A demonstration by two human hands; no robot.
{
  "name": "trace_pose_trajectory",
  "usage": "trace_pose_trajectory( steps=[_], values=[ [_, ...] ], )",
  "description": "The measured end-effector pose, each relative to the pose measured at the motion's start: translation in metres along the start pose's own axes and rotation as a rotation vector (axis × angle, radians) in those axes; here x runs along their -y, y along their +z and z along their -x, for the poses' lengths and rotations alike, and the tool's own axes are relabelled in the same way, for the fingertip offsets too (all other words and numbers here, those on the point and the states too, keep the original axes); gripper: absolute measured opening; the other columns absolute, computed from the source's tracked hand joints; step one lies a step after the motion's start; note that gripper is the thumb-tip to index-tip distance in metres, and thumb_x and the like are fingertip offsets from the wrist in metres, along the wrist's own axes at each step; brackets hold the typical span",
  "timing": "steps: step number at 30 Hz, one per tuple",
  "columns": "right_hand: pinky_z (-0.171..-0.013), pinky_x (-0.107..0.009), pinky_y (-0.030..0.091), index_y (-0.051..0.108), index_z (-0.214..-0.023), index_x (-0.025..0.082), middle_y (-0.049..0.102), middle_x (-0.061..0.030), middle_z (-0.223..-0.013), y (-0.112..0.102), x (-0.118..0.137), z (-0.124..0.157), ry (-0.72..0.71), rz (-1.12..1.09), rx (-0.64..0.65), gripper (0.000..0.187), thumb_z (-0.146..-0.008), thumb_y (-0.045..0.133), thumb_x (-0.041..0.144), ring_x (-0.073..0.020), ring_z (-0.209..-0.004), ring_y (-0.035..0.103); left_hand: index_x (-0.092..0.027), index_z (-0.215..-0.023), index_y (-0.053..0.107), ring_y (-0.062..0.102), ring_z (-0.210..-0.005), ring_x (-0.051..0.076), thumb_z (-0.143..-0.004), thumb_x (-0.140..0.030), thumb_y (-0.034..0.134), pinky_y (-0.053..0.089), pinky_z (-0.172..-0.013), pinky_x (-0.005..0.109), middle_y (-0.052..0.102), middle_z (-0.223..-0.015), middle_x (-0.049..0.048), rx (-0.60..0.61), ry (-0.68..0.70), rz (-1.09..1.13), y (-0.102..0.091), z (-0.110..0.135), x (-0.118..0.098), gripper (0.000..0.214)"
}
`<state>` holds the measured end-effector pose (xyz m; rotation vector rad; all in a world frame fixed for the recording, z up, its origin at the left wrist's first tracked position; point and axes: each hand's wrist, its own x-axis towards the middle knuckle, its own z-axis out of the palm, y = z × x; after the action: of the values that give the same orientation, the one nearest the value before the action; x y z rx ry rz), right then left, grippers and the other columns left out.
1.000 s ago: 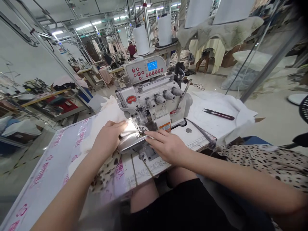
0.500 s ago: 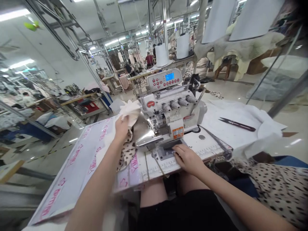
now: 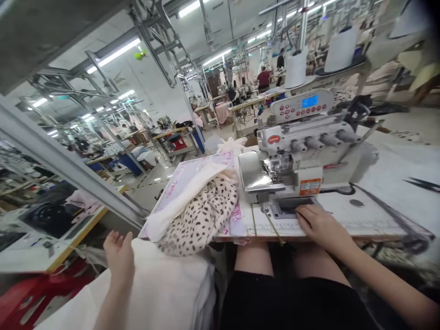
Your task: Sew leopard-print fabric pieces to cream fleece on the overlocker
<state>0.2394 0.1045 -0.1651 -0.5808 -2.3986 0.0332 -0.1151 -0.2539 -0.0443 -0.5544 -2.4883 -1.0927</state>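
My left hand (image 3: 118, 259) is raised and open, fingers apart, holding nothing, just behind a white fabric pile (image 3: 154, 284) at the table's near left. A bunched leopard-spotted fabric (image 3: 199, 220) with white cloth (image 3: 172, 208) along its edge lies on a plastic-covered table section (image 3: 192, 172). My right hand (image 3: 318, 224) rests on the white machine table (image 3: 357, 215), beside the dark throat plate slide (image 3: 292, 206). Above it stands a white overlock sewing machine (image 3: 302, 146), its presser area free of cloth.
Thread cones (image 3: 340, 50) stand behind the machine. Long-bladed thread snips (image 3: 422, 184) lie at the right edge. A red stool (image 3: 34, 298) sits low at left. Other sewing stations fill the hall, with a person in a red top (image 3: 264, 79) far back.
The view has swung left. My left hand has moved away from the machine and let go of the spotted fabric, which now lies bunched left of the machine. My right hand stays near the plate.
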Motion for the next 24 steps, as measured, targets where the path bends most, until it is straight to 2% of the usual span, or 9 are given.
trace_pose_trajectory(
  steps=[2, 4, 7, 9, 13, 16, 18, 20, 24],
  values=[
    [-0.078, -0.039, 0.047, 0.060, -0.088, 0.012, 0.061, -0.0118, -0.086, 0.002, -0.001, 0.001, -0.010, -0.001, 0.017, 0.025, -0.087, 0.038, 0.023, -0.0239, -0.082, 0.056, -0.016, -0.120, 0.037, 0.044, -0.114, 0.029, -0.080, -0.046, 0.036, 0.038, -0.092, 0.049, 0.045, -0.121, 0.0165, -0.004, 0.044, -0.007, 0.012, 0.013, -0.003, 0.050],
    [-0.078, -0.040, 0.047, 0.060, -0.087, 0.012, 0.061, -0.0114, -0.086, 0.002, -0.001, 0.001, -0.016, -0.004, 0.021, 0.024, -0.086, 0.039, 0.023, -0.0237, -0.082, 0.056, -0.017, -0.119, 0.040, 0.043, -0.115, 0.025, -0.079, -0.046, 0.041, 0.037, -0.096, 0.043, 0.045, -0.123, 0.0139, 0.079, 0.128, 0.014, 0.033, 0.018, -0.015, 0.049],
    [-0.077, -0.040, 0.048, 0.060, -0.086, 0.013, 0.061, -0.0113, -0.086, 0.000, -0.001, 0.000, -0.018, -0.007, 0.030, 0.023, -0.086, 0.039, 0.023, -0.0235, -0.081, 0.057, -0.013, -0.123, 0.038, 0.036, -0.122, 0.025, -0.076, -0.042, 0.046, 0.028, -0.102, 0.041, 0.042, -0.129, 0.0150, 0.234, 0.255, 0.004, 0.066, 0.008, -0.037, 0.056],
    [-0.077, -0.039, 0.049, 0.060, -0.086, 0.013, 0.062, -0.0113, -0.086, 0.000, -0.003, 0.000, -0.016, -0.014, 0.043, 0.024, -0.086, 0.039, 0.023, -0.0234, -0.082, 0.057, -0.011, -0.118, 0.045, 0.042, -0.116, 0.027, -0.076, -0.042, 0.046, 0.031, -0.099, 0.043, 0.049, -0.123, 0.0161, 0.352, 0.284, -0.019, 0.078, -0.007, -0.046, 0.052],
    [-0.078, -0.038, 0.051, 0.062, -0.085, 0.016, 0.064, -0.0106, -0.088, -0.004, 0.000, 0.002, -0.017, -0.043, 0.024, 0.024, -0.085, 0.039, 0.023, -0.0226, -0.084, 0.060, -0.017, -0.100, 0.059, 0.058, -0.091, 0.024, -0.076, -0.045, 0.044, 0.044, -0.080, 0.035, 0.063, -0.098, 0.0085, 0.575, 0.337, -0.040, 0.070, -0.029, -0.047, 0.040],
    [-0.079, -0.039, 0.051, 0.062, -0.092, 0.017, 0.062, -0.0117, -0.096, -0.013, 0.025, -0.010, -0.113, -0.063, 0.000, 0.023, -0.084, 0.040, 0.020, -0.0228, -0.089, 0.059, -0.017, -0.096, 0.061, 0.055, -0.092, 0.025, -0.075, -0.040, 0.048, 0.042, -0.083, 0.036, 0.063, -0.098, 0.0088, 0.596, 0.373, -0.058, 0.053, -0.026, -0.036, 0.034],
    [-0.082, -0.041, 0.049, 0.058, -0.102, 0.016, 0.060, -0.0126, -0.104, -0.020, 0.055, -0.031, -0.252, -0.095, 0.016, 0.025, -0.084, 0.041, 0.017, -0.0232, -0.095, 0.056, -0.015, -0.095, 0.061, 0.053, -0.095, 0.027, -0.075, -0.033, 0.049, 0.038, -0.087, 0.041, 0.061, -0.098, 0.0119, 0.562, 0.373, -0.071, 0.045, -0.011, -0.029, 0.030],
    [-0.087, -0.042, 0.047, 0.052, -0.112, 0.016, 0.056, -0.0127, -0.111, -0.023, 0.090, -0.064, -0.407, -0.134, 0.055, 0.030, -0.084, 0.040, 0.014, -0.0230, -0.101, 0.053, -0.013, -0.097, 0.060, 0.050, -0.099, 0.026, -0.075, -0.027, 0.048, 0.036, -0.091, 0.042, 0.059, -0.101, 0.0132, 0.537, 0.381, -0.061, 0.040, 0.017, -0.027, 0.028],
    [-0.097, -0.047, 0.037, 0.045, -0.122, 0.012, 0.048, -0.0150, -0.123, -0.010, 0.142, -0.144, -0.554, -0.125, 0.060, 0.043, -0.079, 0.042, 0.008, -0.0282, -0.116, 0.041, -0.021, -0.096, 0.061, 0.051, -0.100, 0.017, -0.080, -0.023, 0.046, 0.039, -0.091, 0.030, 0.059, -0.102, 0.0053, 0.582, 0.431, 0.053, 0.045, 0.093, -0.039, 0.022]
  ],
)
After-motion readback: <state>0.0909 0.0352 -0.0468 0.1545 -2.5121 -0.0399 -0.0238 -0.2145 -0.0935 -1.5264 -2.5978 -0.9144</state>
